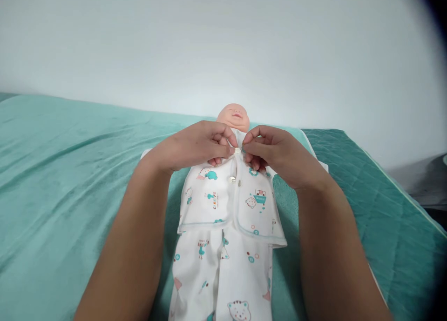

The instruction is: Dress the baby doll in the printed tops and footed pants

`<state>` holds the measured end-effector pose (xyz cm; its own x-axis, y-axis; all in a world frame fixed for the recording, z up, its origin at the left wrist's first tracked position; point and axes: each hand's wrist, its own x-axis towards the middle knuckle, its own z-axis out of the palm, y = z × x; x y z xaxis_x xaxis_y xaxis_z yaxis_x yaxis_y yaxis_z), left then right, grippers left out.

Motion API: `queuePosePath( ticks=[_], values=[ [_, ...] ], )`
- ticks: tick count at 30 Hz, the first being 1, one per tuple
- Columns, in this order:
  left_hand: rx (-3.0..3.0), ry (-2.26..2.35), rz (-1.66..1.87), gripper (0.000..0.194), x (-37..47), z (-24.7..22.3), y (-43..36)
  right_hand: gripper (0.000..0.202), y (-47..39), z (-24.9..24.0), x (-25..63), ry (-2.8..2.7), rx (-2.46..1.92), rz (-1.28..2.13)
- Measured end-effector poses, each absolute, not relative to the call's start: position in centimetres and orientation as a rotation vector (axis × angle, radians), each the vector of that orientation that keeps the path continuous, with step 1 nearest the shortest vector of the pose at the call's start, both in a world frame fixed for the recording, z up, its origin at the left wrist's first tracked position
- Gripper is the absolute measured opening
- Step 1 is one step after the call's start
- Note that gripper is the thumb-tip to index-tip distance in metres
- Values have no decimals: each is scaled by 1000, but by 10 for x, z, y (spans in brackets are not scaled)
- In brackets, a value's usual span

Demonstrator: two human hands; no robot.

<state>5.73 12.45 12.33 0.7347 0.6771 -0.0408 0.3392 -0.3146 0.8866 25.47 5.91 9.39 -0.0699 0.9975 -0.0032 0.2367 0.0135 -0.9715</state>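
Observation:
A baby doll [233,116] lies on its back, dressed in a white printed jacket [209,204] and matching trousers [240,274]. At the jacket's upper front, my left hand [206,144] pinches the cloth edge beside a pale button [238,150]. From the other side, my right hand [267,146] pinches the opposite front edge, its fingertips close to the same button. Below them a second button [232,179] shows on the left panel, and the two front panels lie apart at the hem. My fingers hide parts of the collar and chest.
A light green blanket [70,195] with folds covers the bed under the doll. Darker quilted bedding [366,195] lies to the right. A pale wall [174,46] rises behind the doll's head.

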Motion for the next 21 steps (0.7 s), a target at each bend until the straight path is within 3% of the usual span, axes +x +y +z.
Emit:
queuePosePath(
  ticks=[10,21],
  values=[
    [1910,767,453,7,58,118,129,10,57,94,258,-1538,-1470,1130],
    [1904,762,417,16,56,116,131,14,57,94,257,-1546,-1443,1160]
  ],
)
